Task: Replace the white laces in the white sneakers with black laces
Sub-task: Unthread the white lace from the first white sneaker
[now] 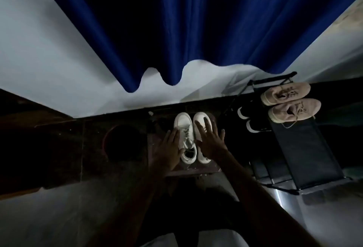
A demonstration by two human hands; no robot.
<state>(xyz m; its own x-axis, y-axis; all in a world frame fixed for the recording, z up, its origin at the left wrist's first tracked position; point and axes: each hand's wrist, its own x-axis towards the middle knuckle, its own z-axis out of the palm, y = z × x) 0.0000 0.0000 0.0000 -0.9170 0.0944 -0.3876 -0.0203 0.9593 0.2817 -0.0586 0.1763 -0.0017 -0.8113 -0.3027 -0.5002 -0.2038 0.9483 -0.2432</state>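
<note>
Two white sneakers stand side by side on a dark low surface, toes pointing away from me. The left sneaker [184, 129] shows its white laces [187, 136] and open collar. My left hand [170, 148] lies flat against its left side, fingers straight. My right hand [211, 141] spreads open over the right sneaker [201, 121], covering its laces and most of its upper. Something dark lies left of the shoes; I cannot tell what it is.
A black shoe rack [306, 148] stands to the right with a tan pair of shoes [288, 101] on top and dark shoes with white toes [247, 119] lower down. A dark round bin [123, 142] sits at left. A blue curtain [186, 31] hangs behind.
</note>
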